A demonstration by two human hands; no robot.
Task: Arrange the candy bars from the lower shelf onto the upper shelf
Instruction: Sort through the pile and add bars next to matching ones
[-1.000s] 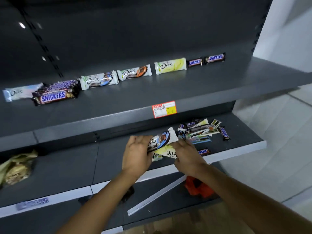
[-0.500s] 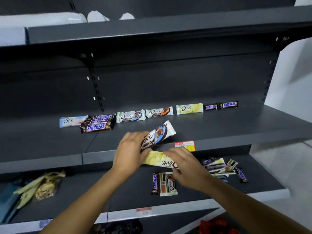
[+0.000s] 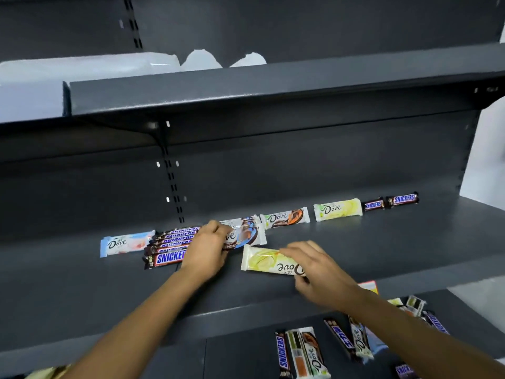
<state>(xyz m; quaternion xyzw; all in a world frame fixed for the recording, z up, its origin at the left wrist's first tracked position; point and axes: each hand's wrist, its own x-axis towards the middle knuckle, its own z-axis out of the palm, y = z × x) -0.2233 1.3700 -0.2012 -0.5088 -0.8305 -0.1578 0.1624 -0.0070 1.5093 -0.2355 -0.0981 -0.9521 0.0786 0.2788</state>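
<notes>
My left hand (image 3: pixel 206 248) rests on the upper shelf (image 3: pixel 382 250), gripping a blue-and-brown Dove bar (image 3: pixel 246 236) laid on another Dove bar in the back row. My right hand (image 3: pixel 317 272) holds the near end of a yellow Dove bar (image 3: pixel 263 259) that lies upside down on the shelf. Along the back stand a pale blue Dove bar (image 3: pixel 125 243), a stack of Snickers bars (image 3: pixel 169 247), an orange Dove bar (image 3: pixel 285 218), a yellow Dove bar (image 3: pixel 338 209) and two small Snickers (image 3: pixel 390 202). Several candy bars (image 3: pixel 303 354) lie loose on the lower shelf (image 3: pixel 246 359).
A higher dark shelf (image 3: pixel 273 88) overhangs the upper shelf, with white packages (image 3: pixel 82 69) on it. A red and yellow price tag (image 3: pixel 369 286) sits on the upper shelf's front edge. A yellowish bag (image 3: pixel 49 372) shows at the bottom left.
Both hands rose from the lower shelf to the upper one, each carrying a Dove bar. The blue-and-brown bar now lies at the back row; the yellow bar lies on the shelf.
</notes>
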